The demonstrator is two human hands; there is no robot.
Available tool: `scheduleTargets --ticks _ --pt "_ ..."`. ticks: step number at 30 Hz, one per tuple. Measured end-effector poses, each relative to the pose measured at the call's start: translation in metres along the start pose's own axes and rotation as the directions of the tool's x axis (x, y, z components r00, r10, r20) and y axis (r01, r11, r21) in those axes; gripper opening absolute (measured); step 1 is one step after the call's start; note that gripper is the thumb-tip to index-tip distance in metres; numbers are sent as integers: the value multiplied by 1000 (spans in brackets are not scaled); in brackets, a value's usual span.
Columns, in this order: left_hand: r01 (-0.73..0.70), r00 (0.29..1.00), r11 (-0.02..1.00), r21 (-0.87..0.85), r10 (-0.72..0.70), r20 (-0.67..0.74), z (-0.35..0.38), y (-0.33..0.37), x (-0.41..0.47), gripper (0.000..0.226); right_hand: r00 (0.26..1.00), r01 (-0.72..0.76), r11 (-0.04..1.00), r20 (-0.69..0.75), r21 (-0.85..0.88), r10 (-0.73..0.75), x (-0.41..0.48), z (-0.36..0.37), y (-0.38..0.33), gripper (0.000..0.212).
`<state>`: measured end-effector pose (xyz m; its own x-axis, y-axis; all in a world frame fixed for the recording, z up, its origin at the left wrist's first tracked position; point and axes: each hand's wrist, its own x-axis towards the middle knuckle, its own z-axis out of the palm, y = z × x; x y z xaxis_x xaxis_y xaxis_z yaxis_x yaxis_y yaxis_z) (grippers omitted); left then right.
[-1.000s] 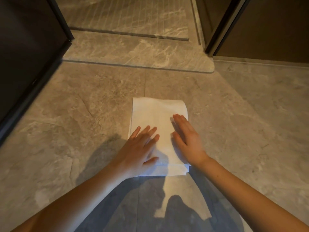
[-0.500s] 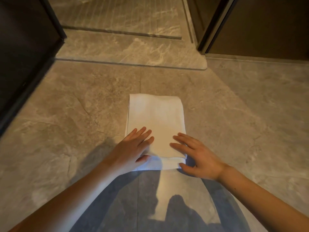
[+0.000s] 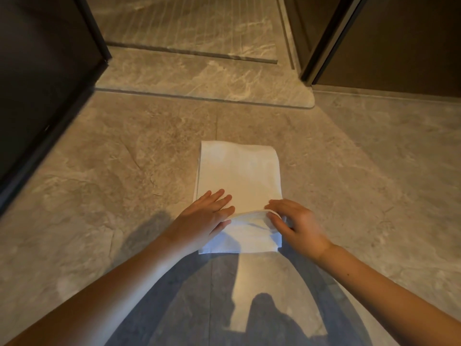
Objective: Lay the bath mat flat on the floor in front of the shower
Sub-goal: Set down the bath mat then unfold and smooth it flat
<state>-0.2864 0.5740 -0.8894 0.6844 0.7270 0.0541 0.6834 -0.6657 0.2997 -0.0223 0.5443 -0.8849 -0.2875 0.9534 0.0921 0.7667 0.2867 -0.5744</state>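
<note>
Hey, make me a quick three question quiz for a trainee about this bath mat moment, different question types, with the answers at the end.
1. True or false: the bath mat is fully spread out on the floor.
2. Multiple choice: which of the hands pinches up the top layer's near edge? A) left hand B) right hand C) neither
3. Fill in: the left hand lies ____ on the mat, fingers extended.

Key: 1 false, it is still folded in layers. 2 B. 3 flat.
</note>
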Motion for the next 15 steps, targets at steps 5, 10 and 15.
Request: scheduleTargets --ticks 5,10,15 --pt "71 996 984 -163 -77 -35 1 0 1 35 990 101 995 103 -17 -99 -3 -4 0 37" --pt "174 983 944 -281 -183 -6 -9 1 4 42 952 264 931 225 -251 -209 -8 -3 9 62" --pt "188 982 931 -314 -182 48 -7 -5 4 43 988 145 989 61 -26 -143 -1 -4 2 31"
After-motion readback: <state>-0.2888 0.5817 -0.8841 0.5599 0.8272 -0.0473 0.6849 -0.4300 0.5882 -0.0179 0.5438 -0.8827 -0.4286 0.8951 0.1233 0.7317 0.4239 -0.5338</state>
